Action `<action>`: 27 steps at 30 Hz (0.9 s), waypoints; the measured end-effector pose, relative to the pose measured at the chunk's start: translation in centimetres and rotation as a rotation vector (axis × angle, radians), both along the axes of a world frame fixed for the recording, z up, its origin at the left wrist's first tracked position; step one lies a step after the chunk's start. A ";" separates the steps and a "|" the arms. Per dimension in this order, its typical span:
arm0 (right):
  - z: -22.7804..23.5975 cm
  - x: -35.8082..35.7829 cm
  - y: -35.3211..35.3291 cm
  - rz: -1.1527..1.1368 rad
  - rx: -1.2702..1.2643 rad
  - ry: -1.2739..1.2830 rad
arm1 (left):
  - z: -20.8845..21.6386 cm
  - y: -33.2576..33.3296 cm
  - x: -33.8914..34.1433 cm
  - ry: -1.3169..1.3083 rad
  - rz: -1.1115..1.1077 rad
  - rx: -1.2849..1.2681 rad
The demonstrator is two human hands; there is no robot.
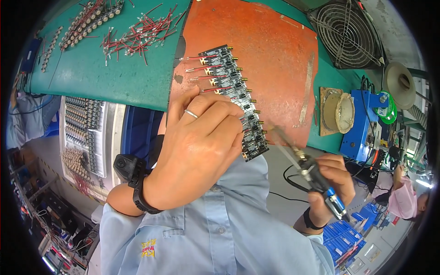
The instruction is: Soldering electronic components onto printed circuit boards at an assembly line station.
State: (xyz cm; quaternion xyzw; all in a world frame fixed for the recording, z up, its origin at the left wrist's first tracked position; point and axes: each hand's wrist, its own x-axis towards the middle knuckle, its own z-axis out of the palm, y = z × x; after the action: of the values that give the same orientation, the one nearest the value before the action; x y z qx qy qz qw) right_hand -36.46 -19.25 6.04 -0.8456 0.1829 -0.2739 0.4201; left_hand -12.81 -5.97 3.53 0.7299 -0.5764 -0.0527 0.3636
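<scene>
A long black strip of joined circuit boards (250, 112) lies aslant across the front edge of the orange mat. Thin red wires (201, 68) with small white plugs stick out from the left side of its far boards, and short brass-coloured connectors line its right side. Over the middle of the strip rests my left hand (197, 133), fingers curled and tips pressed together at the boards; whatever they pinch is hidden. In my right hand (337, 178) is a soldering iron (316, 176), its tip blurred and pointing toward the near part of the strip, apart from it.
The orange mat (256, 27) covers the green bench. Loose red wires (142, 36) lie at far left. A fan (347, 34), a round tin (339, 112), a blue soldering unit (360, 123) and a solder reel (387, 107) stand right. A tray of parts (103, 137) sits left.
</scene>
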 end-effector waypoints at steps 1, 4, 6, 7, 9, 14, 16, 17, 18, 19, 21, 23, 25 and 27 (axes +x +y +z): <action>-0.3 -0.7 -0.2 -0.060 -0.019 -0.042 | -0.1 0.0 0.0 0.006 0.000 -0.011; -2.1 -3.3 -1.3 -0.185 -0.064 -0.130 | -0.2 -0.1 0.2 -0.017 -0.015 -0.026; -4.0 -4.9 -2.4 -0.362 0.216 -0.381 | -0.1 -0.1 0.4 -0.070 -0.039 -0.023; -4.9 -5.6 -2.7 -0.431 0.357 -0.518 | 0.0 0.0 0.4 -0.075 -0.040 -0.029; -6.6 -6.6 -3.0 -0.503 0.436 -0.521 | 0.5 0.5 0.3 0.008 -0.076 0.061; -7.1 -6.8 -2.7 -0.583 0.494 -0.548 | 0.5 0.8 -0.4 -0.024 -0.127 0.099; -6.5 -6.2 -2.4 -0.561 0.442 -0.558 | 0.3 0.9 -0.4 -0.020 -0.123 0.080; -6.1 -5.7 -2.3 -0.521 0.427 -0.560 | 0.1 0.9 -0.4 -0.021 -0.122 0.078; -5.7 -5.2 -2.2 -0.480 0.410 -0.561 | 0.1 0.8 -0.4 -0.022 -0.120 0.075; -5.3 -4.7 -2.1 -0.468 0.392 -0.559 | 0.0 0.7 -0.3 -0.033 -0.117 0.068; -4.7 -3.3 -1.7 -0.395 0.385 -0.564 | -0.1 0.2 0.2 0.009 -0.103 0.016; -4.6 -1.4 -1.4 -0.307 0.391 -0.557 | 0.1 0.1 0.6 -0.011 -0.057 -0.006; -4.5 0.5 -1.2 -0.255 0.403 -0.583 | 0.4 0.2 1.0 -0.055 -0.085 -0.035; -4.3 1.9 -0.8 -0.237 0.370 -0.568 | 0.7 1.0 1.6 -0.051 -0.049 -0.068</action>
State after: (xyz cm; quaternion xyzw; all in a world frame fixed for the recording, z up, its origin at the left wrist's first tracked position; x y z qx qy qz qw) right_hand -34.54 -20.06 1.77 -0.6183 0.2020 -0.5073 0.5654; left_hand -11.25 -4.95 4.20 0.7038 -0.6047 -0.0234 0.3721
